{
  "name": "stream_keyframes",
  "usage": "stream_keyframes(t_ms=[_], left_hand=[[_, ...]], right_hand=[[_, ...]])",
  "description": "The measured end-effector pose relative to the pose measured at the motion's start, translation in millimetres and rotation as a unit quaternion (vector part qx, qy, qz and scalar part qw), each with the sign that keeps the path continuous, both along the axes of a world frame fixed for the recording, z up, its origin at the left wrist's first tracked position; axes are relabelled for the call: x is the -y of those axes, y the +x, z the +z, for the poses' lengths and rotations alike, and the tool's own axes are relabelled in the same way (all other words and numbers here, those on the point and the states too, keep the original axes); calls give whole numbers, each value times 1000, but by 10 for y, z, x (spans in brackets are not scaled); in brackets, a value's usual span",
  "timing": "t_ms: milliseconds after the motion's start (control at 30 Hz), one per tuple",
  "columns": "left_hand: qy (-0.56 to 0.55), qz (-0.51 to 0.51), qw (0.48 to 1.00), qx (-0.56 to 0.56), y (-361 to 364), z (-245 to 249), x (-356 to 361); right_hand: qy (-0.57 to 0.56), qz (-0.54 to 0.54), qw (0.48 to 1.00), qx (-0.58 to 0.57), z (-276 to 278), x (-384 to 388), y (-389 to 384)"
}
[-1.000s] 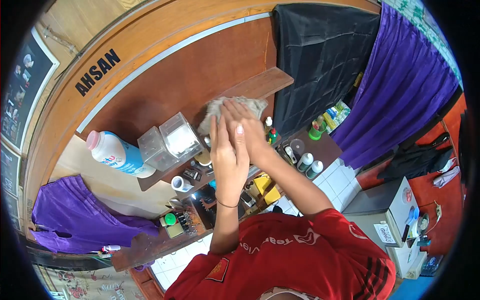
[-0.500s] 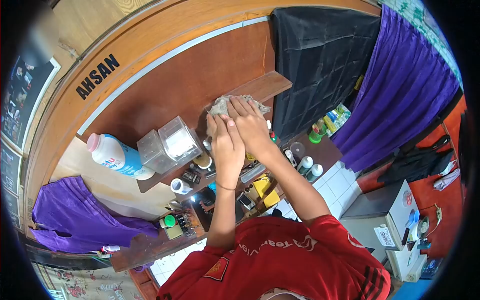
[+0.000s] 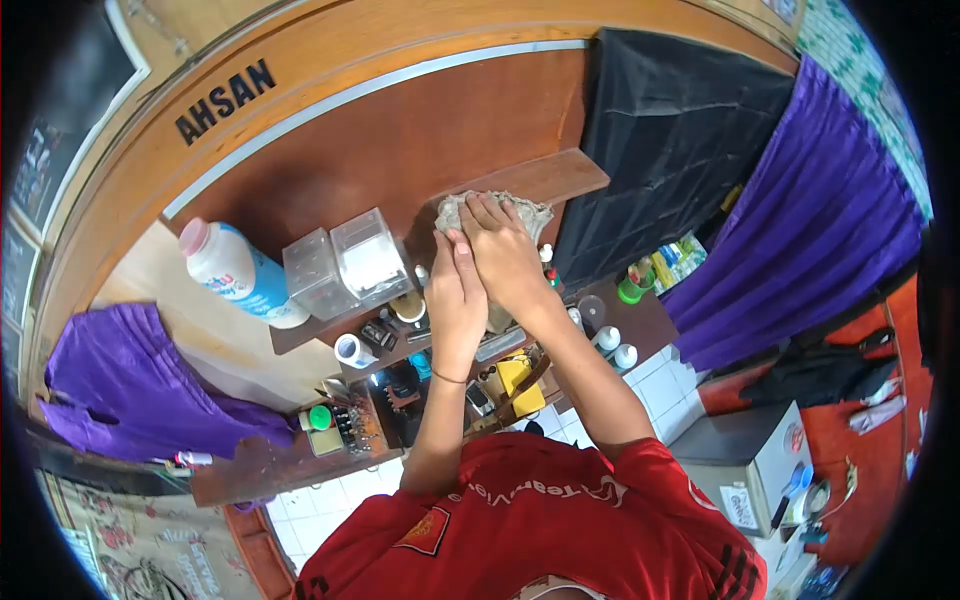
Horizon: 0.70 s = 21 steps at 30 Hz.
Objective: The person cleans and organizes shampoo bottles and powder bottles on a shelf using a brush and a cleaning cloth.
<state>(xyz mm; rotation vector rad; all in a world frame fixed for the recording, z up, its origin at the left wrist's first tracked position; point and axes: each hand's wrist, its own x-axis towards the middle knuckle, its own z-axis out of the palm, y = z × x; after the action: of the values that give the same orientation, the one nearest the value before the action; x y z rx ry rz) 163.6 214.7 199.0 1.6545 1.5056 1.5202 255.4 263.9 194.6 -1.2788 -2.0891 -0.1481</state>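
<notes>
A crumpled greyish cloth [image 3: 530,215] lies against the front of a brown wooden shelf [image 3: 565,177]. My right hand [image 3: 503,262] is closed over the cloth, its fingers bent across the top. Close beside it, my left hand [image 3: 457,290] grips the cloth's lower left side, thumb against the right hand. Part of the left fingers is hidden. To the left on the same shelf stand clear plastic boxes [image 3: 318,275] and a white and blue powder bottle [image 3: 235,268] with a pink cap.
Below is a counter [image 3: 250,475] with a green-lidded jar [image 3: 320,417], a white roll [image 3: 352,350], a yellow object [image 3: 520,385] and white bottles [image 3: 607,338]. A black sheet [image 3: 670,150] and purple curtain [image 3: 760,220] hang at right. A grey cabinet [image 3: 725,440] stands lower right.
The view has shifted a little. My hands remain at the cloth; the left hand has slid slightly down along it, its fingers now closer together.
</notes>
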Motion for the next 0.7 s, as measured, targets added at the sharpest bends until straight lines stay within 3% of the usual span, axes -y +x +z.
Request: stream_keyframes(t_ms=[100, 167, 267, 367, 533, 600, 700], left_hand=[[-75, -21, 992, 98, 15, -43, 18], [-60, -87, 924, 368, 80, -125, -44], [-41, -100, 889, 444, 71, -274, -139], [-45, -80, 923, 373, 84, -175, 6], [-74, -80, 904, 413, -1, -58, 30], [-69, -92, 901, 417, -55, -184, -69], [-52, -106, 884, 452, -53, -415, -202]], right_hand=[[38, 82, 996, 28, -32, -184, -117], [22, 87, 995, 42, -32, -244, -238], [71, 38, 995, 55, -142, -303, -312], [72, 62, 995, 39, -109, -181, -219], [76, 71, 992, 66, -77, -196, -246], [84, 26, 986, 144, -92, -320, -320], [86, 74, 991, 78, -24, -252, -304]])
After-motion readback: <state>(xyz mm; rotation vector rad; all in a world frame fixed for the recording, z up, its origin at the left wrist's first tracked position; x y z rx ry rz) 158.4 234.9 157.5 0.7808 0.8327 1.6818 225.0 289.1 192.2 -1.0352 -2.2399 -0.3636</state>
